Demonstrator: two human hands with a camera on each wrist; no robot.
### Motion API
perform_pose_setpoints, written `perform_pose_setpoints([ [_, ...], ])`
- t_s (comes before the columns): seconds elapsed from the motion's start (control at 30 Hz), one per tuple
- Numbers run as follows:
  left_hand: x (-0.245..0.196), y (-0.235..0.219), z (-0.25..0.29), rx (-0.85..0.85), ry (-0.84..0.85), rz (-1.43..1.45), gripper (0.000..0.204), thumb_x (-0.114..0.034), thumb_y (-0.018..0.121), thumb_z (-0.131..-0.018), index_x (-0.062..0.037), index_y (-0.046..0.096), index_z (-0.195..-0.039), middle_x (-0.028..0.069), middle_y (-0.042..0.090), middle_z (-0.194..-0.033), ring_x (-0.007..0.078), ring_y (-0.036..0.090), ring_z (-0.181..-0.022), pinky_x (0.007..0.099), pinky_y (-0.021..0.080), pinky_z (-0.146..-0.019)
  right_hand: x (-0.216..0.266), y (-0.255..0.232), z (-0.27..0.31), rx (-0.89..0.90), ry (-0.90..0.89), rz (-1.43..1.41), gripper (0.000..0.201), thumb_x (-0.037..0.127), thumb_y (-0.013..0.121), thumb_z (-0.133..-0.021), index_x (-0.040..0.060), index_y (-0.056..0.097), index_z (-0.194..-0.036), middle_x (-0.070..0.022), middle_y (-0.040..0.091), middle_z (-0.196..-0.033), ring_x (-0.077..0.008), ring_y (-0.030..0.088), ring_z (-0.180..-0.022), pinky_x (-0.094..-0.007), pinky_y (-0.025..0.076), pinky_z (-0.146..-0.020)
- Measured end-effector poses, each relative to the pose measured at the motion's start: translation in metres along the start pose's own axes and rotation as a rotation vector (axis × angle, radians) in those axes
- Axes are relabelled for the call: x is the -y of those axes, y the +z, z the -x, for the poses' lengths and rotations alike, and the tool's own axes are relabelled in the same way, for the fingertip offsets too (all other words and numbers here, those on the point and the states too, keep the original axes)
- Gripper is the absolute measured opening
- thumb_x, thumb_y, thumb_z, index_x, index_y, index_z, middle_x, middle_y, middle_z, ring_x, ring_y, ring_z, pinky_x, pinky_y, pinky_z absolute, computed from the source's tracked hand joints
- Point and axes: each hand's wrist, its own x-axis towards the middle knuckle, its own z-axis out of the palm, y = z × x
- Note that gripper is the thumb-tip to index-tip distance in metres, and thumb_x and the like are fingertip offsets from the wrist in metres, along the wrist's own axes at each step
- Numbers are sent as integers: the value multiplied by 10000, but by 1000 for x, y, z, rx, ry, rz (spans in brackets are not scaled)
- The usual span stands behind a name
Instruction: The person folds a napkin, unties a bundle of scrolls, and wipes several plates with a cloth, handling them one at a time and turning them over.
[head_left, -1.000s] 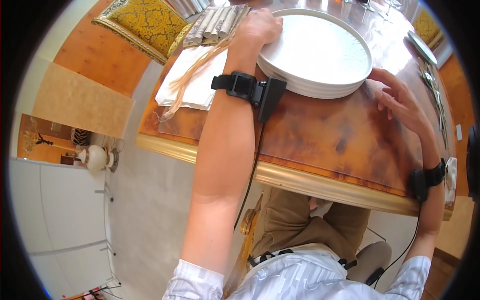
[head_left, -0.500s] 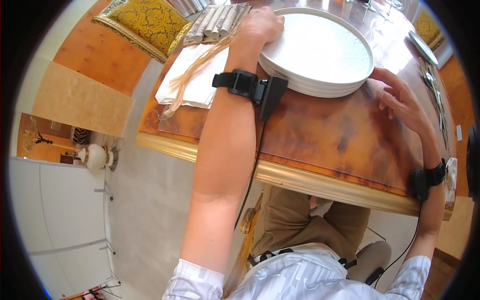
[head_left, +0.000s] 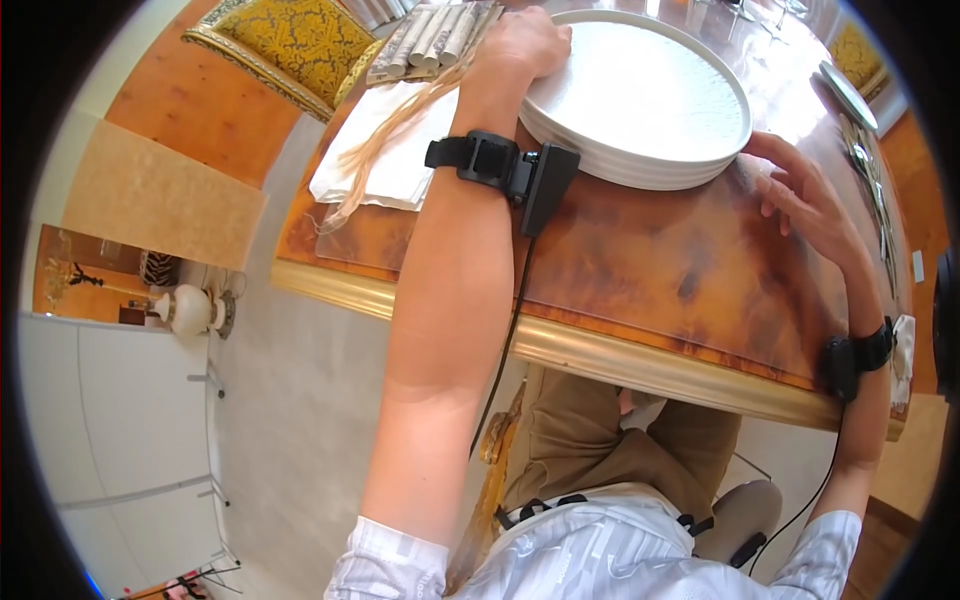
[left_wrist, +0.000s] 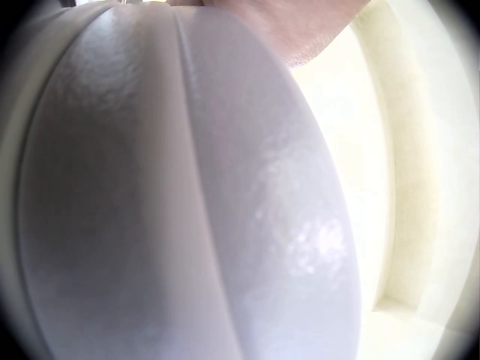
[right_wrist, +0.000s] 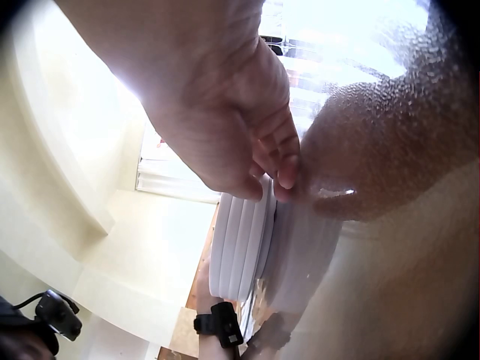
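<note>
A stack of several round white plates [head_left: 640, 90] with low upright rims sits near the table's front. My left hand [head_left: 525, 43] grips its left edge, fingers curled at the rim; the fingertips are hidden. Pale plate surfaces [left_wrist: 277, 195] fill most of the left wrist view, with a bit of skin at the top. On the opposite side, my right hand [head_left: 808, 198] has its fingers loosely bent, with the index fingertip right at the stack's edge. In the right wrist view that hand [right_wrist: 225, 112] hangs over the stacked rims [right_wrist: 238, 247].
White napkins [head_left: 385, 150] with a tan raffia bundle [head_left: 400, 125] lie left of the plates, rolled patterned napkins [head_left: 435, 35] behind. Cutlery [head_left: 868, 180] and another plate [head_left: 848, 95] are at the right edge. Glasses [head_left: 740, 10] stand at the far side. Gold trim edges the table [head_left: 600, 280].
The plate stack has shifted slightly right and away from me, and both hands have moved with it. The napkins and cutlery keep nearly the same places.
</note>
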Motion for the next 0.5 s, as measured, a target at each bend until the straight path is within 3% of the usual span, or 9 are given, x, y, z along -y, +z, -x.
perform_pose_setpoints([
  [0.17,-1,-2,0,16,-72,144,473,-281,376,-1081,-6,742,-1199,281,624,-1346,404,591,-1280,473,394,-1166,0,0,0,2,-3,-3,537,230,600,-1047,56,476,-1540,-81,566,-1511,-48,571,-769,-180,506,-569],
  [0.37,-1,-3,2,-7,60,-71,452,-251,366,-1073,-46,739,-1225,255,643,-1332,383,583,-1306,528,309,-1228,0,-1,0,4,2,-8,542,238,605,-1047,62,476,-1543,-80,564,-1513,-46,569,-776,-176,505,-574],
  [0.5,0,0,1,-15,56,-61,450,-240,360,-1068,-55,738,-1230,245,650,-1326,376,577,-1317,549,270,-1247,-1,-1,0,6,3,-9,544,243,608,-1047,64,476,-1544,-80,562,-1516,-45,569,-779,-176,506,-576],
])
